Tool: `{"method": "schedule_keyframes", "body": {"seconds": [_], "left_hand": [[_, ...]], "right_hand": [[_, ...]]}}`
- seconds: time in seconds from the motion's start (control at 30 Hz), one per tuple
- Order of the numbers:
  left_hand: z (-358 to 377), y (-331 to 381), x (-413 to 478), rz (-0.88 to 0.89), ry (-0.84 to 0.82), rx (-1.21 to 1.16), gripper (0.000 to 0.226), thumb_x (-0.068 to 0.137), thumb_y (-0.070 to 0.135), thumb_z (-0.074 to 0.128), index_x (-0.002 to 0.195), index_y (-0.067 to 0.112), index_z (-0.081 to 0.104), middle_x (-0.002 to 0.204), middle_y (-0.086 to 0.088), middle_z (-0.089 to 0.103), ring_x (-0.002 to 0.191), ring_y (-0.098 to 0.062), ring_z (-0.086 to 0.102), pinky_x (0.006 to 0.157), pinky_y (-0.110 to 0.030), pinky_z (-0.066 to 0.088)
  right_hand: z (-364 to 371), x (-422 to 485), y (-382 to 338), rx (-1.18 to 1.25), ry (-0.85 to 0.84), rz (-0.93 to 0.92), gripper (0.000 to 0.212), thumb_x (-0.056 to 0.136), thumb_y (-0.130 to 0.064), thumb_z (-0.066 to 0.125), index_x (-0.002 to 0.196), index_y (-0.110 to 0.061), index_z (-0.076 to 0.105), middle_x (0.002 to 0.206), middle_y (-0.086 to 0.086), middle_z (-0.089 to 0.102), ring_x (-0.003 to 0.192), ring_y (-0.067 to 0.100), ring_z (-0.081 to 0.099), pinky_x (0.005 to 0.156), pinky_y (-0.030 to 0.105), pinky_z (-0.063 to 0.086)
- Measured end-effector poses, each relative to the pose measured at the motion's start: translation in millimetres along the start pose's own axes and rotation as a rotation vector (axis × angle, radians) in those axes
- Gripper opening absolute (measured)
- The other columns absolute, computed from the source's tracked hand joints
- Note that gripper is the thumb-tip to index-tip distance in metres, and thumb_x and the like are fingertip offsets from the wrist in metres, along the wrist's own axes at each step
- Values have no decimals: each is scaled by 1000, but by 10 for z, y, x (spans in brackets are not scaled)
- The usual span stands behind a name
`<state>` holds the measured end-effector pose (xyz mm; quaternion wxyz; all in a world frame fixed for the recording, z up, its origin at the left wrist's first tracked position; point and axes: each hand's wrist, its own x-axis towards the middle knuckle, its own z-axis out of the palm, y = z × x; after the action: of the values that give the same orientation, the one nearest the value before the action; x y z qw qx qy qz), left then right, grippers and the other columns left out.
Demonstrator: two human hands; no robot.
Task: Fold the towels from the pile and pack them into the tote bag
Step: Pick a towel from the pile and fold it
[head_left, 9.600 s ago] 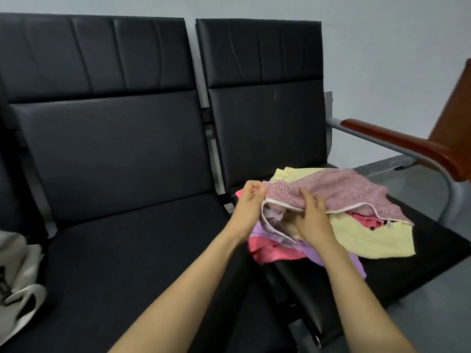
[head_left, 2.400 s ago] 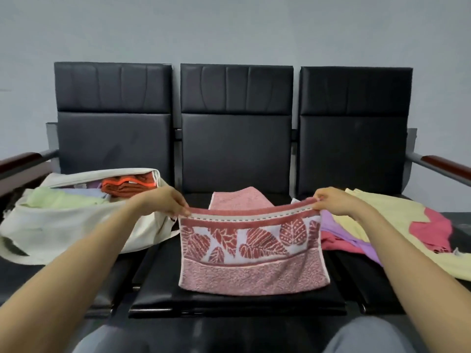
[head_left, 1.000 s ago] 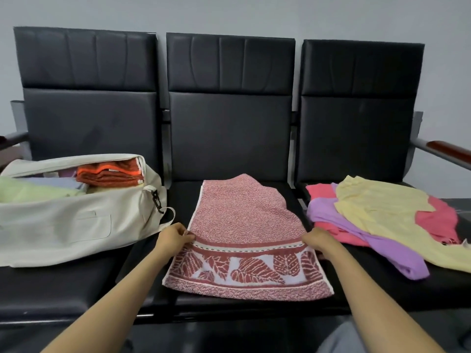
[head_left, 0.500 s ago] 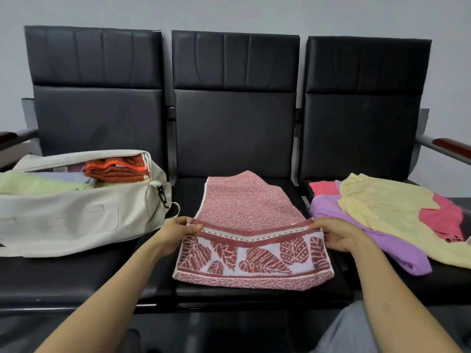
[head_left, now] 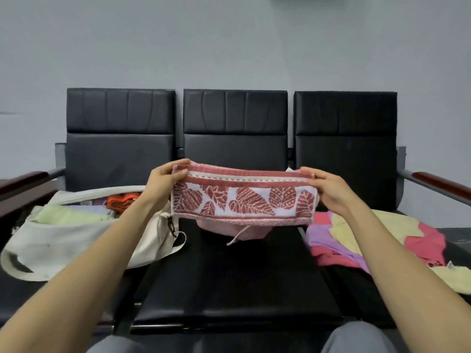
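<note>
One terry towel [head_left: 243,200], red-and-white with a woven leaf band, doubled into a long rectangle. Held taut in the air above the middle seat [head_left: 229,276], which has smooth black padded upholstery. A looser fold and a hem strip sag beneath.

Left grip [head_left: 165,178] pinches its 9 o'clock corner; right grip [head_left: 328,189] pinches the 3 o'clock corner.

Cream canvas tote bag [head_left: 63,240] at 9 o'clock, slumped open, holding folded green, lilac and orange towels.

Loose pile [head_left: 331,240] of yellow, pink and purple towels at 3 o'clock.
</note>
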<state>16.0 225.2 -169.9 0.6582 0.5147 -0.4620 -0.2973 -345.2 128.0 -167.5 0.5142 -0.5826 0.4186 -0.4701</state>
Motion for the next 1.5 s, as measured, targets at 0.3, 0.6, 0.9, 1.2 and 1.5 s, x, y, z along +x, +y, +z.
{"method": "schedule_keyframes", "body": {"seconds": [0.3,0.6,0.9,1.2,1.5], "left_hand": [[-154,999,144,65,-102,-99,35,95,-4,47,114,20,64,111,-7,63,85,-15,64,74,-27,53],[-128,849,170,-149,-70,-126,45,92,-13,45,135,0,47,109,-13,59,86,-20,61,69,-30,51],[-121,649,151,-20,-1,-185,50,87,-17,50,129,9,55,101,-7,65,83,-18,64,68,-25,57],[-62,746,208,-35,7,-259,29,94,0,52,119,13,59,103,-5,66,81,-11,63,64,-19,53],[-62,573,208,-132,84,-257,26,90,-6,54,108,8,66,71,4,72,66,-7,65,76,-27,49]], "right_hand": [[97,-149,-1014,216,-75,-209,56,94,3,51,145,-17,39,122,8,61,76,13,66,55,23,55],[132,-2,-857,214,-103,100,52,95,13,32,138,-11,47,110,14,57,87,23,60,73,32,50],[138,78,-653,444,-25,-28,54,92,15,38,135,-14,51,110,7,63,88,18,64,64,29,54],[97,185,-750,559,39,-107,23,95,2,50,96,-15,64,81,2,65,72,10,61,68,21,52],[0,172,-535,438,-7,53,43,95,6,44,132,-14,52,102,4,62,89,14,59,74,29,48]]}}
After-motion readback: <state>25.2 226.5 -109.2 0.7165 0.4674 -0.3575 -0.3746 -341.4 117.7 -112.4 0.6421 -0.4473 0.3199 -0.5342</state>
